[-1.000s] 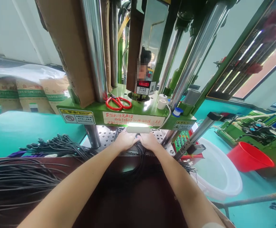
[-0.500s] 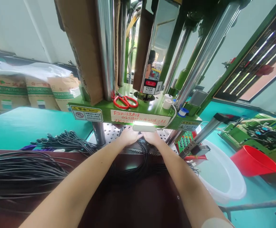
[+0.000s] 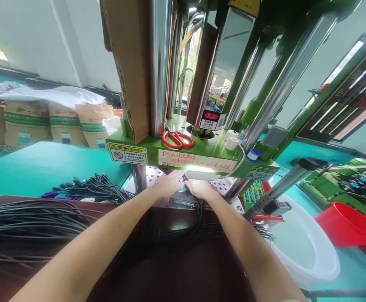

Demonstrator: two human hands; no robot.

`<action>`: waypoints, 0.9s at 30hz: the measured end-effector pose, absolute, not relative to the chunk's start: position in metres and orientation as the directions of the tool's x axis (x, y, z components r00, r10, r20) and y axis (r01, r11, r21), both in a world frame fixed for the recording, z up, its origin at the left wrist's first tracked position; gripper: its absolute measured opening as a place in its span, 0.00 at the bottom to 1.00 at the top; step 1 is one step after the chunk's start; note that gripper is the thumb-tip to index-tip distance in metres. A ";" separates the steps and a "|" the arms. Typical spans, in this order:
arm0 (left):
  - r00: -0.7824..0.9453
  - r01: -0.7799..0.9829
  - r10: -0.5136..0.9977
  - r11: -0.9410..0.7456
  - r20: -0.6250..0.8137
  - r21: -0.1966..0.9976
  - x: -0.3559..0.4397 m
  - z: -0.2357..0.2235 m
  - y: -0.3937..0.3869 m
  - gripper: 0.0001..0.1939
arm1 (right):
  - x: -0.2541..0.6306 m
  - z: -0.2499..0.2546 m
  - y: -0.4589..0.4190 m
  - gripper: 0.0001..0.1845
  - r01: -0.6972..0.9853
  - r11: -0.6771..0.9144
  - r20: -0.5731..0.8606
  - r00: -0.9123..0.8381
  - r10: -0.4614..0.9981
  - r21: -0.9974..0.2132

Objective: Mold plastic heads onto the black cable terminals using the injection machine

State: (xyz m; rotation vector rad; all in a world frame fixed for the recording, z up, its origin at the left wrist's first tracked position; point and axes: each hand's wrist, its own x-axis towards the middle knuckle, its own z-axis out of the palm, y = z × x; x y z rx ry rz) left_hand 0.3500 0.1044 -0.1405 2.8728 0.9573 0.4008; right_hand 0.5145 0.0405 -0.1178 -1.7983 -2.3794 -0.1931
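Observation:
My left hand [image 3: 168,184] reaches under the green press plate [image 3: 135,140], over a metal mould [image 3: 183,201]. Its fingers are bent inward, close to a small shiny piece between the hands, and what they hold is hidden. Beside it my right hand [image 3: 202,188] is closed, its fingertips partly covered by the white lamp [image 3: 200,174]. Black cables [image 3: 198,212] come out from beneath the right hand and hang over the front edge of the mould onto the dark red table [image 3: 158,272].
Red-handled scissors [image 3: 177,140] lie on the press plate. More black cables [image 3: 28,226] and a pile of cable ends [image 3: 98,186] spread at the left. At the right stand a metal arm [image 3: 271,195], a white tub [image 3: 330,268] and a red bucket [image 3: 346,226]. Paper sacks [image 3: 28,121] stand behind.
The view has shifted, so the press appears farther right. My left hand has drawn slightly back toward me and opened a small gap to the right hand, where a shiny piece shows.

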 end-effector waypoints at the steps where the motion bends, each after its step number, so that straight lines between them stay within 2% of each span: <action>1: 0.763 0.583 0.614 -0.789 0.203 0.193 0.353 -0.141 0.108 0.23 | 0.516 -0.119 0.042 0.17 0.962 0.273 0.197 -0.269 0.943 0.009; 4: 0.743 0.604 0.647 -0.759 0.172 0.243 0.359 -0.141 0.116 0.22 | 0.516 -0.121 0.049 0.17 0.966 0.258 0.202 -0.253 0.946 0.003; 9: 0.701 0.646 0.692 -0.718 0.172 0.259 0.359 -0.135 0.111 0.20 | 0.513 -0.121 0.051 0.15 0.984 0.177 0.241 -0.172 0.955 0.001; 14: 0.562 0.761 0.806 -0.592 0.186 0.266 0.354 -0.132 0.095 0.20 | 0.516 -0.123 0.036 0.16 1.000 -0.011 0.307 0.014 0.952 -0.009; 19: 0.422 0.839 0.894 -0.449 0.151 0.307 0.367 -0.133 0.092 0.18 | 0.514 -0.127 0.034 0.15 0.989 -0.148 0.312 0.142 0.939 -0.004; 27: 0.330 0.854 0.939 -0.342 0.100 0.392 0.378 -0.137 0.095 0.15 | 0.518 -0.137 0.039 0.16 0.976 -0.218 0.301 0.204 0.931 0.014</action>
